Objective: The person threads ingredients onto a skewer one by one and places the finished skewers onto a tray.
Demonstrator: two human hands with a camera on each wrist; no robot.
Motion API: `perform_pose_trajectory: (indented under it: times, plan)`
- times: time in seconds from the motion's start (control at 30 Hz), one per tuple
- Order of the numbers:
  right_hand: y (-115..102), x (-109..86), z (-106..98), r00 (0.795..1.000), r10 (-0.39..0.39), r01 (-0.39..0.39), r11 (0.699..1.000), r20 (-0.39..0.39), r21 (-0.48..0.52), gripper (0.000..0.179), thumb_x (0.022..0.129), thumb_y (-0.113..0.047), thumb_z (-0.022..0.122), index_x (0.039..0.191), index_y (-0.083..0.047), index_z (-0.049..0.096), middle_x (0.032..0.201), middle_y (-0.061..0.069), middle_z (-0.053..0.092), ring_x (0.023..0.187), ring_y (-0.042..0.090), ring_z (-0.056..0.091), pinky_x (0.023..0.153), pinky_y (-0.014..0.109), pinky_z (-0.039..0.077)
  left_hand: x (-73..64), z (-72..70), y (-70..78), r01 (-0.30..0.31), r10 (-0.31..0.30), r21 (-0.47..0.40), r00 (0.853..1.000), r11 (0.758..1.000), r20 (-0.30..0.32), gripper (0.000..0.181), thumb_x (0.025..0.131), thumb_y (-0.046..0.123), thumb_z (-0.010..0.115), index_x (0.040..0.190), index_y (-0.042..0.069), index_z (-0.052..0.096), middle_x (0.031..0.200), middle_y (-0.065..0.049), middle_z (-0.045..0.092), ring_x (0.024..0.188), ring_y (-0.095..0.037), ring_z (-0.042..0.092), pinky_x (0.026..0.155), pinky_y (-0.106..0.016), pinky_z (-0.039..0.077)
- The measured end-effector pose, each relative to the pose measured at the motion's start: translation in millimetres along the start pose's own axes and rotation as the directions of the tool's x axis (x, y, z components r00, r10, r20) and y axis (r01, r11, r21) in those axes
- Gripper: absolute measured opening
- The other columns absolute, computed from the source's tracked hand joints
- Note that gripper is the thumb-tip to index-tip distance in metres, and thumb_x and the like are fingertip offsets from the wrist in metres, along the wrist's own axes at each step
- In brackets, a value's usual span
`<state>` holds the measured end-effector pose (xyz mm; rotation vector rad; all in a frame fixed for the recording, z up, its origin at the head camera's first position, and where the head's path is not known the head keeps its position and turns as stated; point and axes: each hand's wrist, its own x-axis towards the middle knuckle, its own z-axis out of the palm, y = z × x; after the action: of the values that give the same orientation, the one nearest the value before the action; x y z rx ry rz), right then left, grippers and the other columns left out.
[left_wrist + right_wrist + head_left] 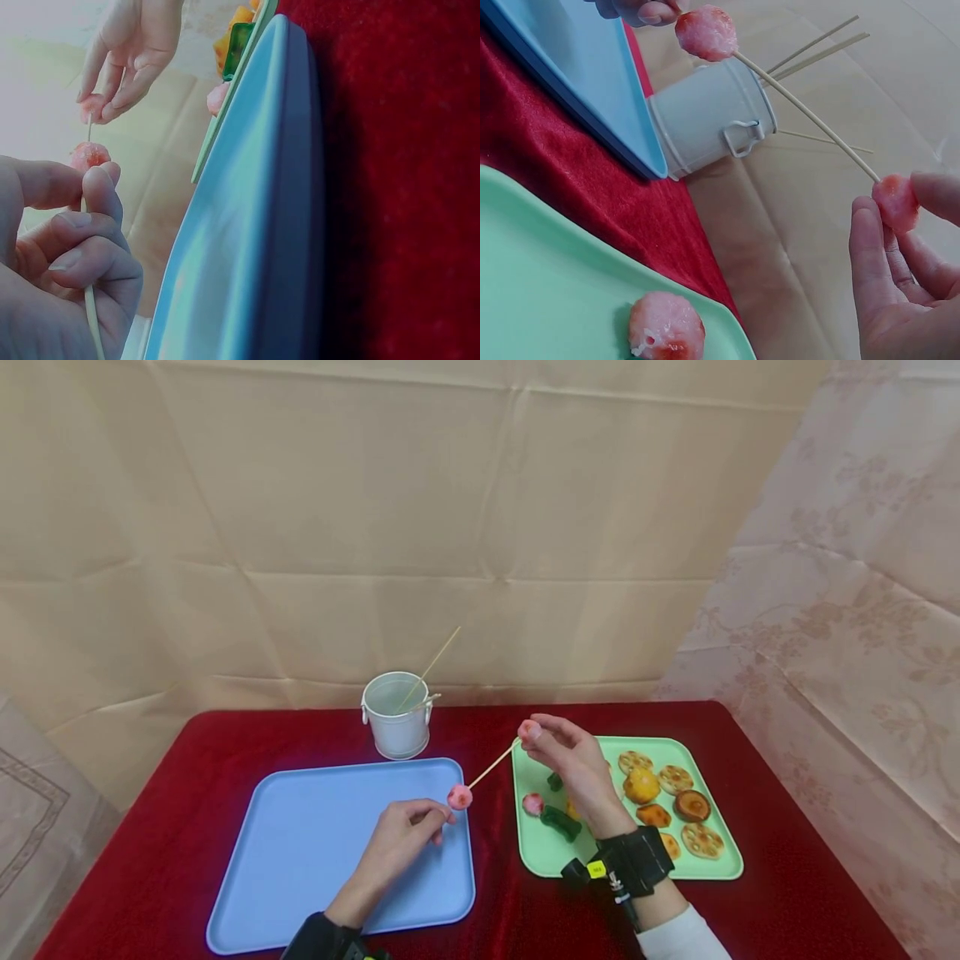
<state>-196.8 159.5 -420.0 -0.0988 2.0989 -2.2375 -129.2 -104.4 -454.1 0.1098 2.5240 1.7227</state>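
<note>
My left hand (401,839) grips a thin wooden skewer (493,766) over the right side of the blue tray (315,843). Right beside its fingertips, a pink meatball-like piece (460,797) is threaded on the stick. At the skewer's upper end, my right hand (581,770) pinches a second pink piece (895,203) between thumb and fingers, and the stick's tip meets it. In the left wrist view the skewer's lower part (91,319) passes under the curled left fingers. A third pink piece (667,326) lies on the green tray (540,255).
Green pepper-like pieces (561,823), yellow chunks (641,785), lotus-root slices (702,841) and a mushroom cap (692,806) lie on the green tray, partly behind the right forearm. A white bucket (401,733) with several skewers stands behind the blue tray. Red cloth (172,827) covers the table.
</note>
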Motion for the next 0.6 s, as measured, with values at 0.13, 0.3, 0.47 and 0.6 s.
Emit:
perform_pose_trajectory:
  times: [0.13, 0.3, 0.47, 0.6]
  plan:
    - [0, -1.9, 4, 1.000, 0.012, -0.012, 1.000, -0.008, -0.029, 0.050, 0.094, -0.037, 0.078, 0.131, -0.006, 0.065, 0.123, 0.012, 0.071, 0.114, 0.030, 0.069, 0.095, 0.033, 0.056, -0.9, 0.2, 3.1, -0.010, 0.010, -0.002, 1.000, 1.000, 0.006, 0.017, 0.097, 0.011, 0.065, 0.090, 0.009, 0.080, 0.062, 0.001, 0.062, 0.071, -0.013, 0.057, 0.068, -0.026, 0.042]
    - [2, -4.5, 13, 1.000, 0.017, -0.016, 1.000, 0.009, -0.010, 0.044, 0.094, -0.031, 0.078, 0.127, -0.003, 0.067, 0.120, 0.013, 0.072, 0.116, 0.036, 0.068, 0.095, 0.034, 0.056, -1.5, 0.0, 5.5, -0.002, 0.002, -0.007, 1.000, 1.000, 0.007, 0.017, 0.098, 0.012, 0.064, 0.091, 0.009, 0.080, 0.063, 0.000, 0.062, 0.070, -0.014, 0.056, 0.067, -0.026, 0.042]
    - [6, -7.6, 21, 0.998, 0.030, -0.029, 0.999, 0.048, -0.014, 0.043, 0.095, -0.029, 0.078, 0.125, -0.001, 0.067, 0.118, 0.014, 0.073, 0.120, 0.046, 0.063, 0.096, 0.037, 0.055, -1.6, 0.4, 5.5, 0.001, 0.000, -0.013, 1.000, 1.000, 0.002, 0.018, 0.098, 0.011, 0.063, 0.090, 0.009, 0.079, 0.062, 0.000, 0.061, 0.069, -0.014, 0.055, 0.066, -0.026, 0.041]
    - [7, -11.1, 25, 0.993, 0.084, -0.080, 0.995, 0.087, -0.053, 0.041, 0.095, -0.035, 0.076, 0.125, -0.007, 0.068, 0.117, 0.012, 0.074, 0.119, 0.043, 0.064, 0.070, 0.030, 0.057, -1.8, 0.9, 5.6, 0.003, -0.003, -0.018, 1.000, 1.000, 0.007, 0.018, 0.098, 0.012, 0.063, 0.091, 0.009, 0.079, 0.063, -0.001, 0.061, 0.069, -0.015, 0.055, 0.066, -0.027, 0.040]
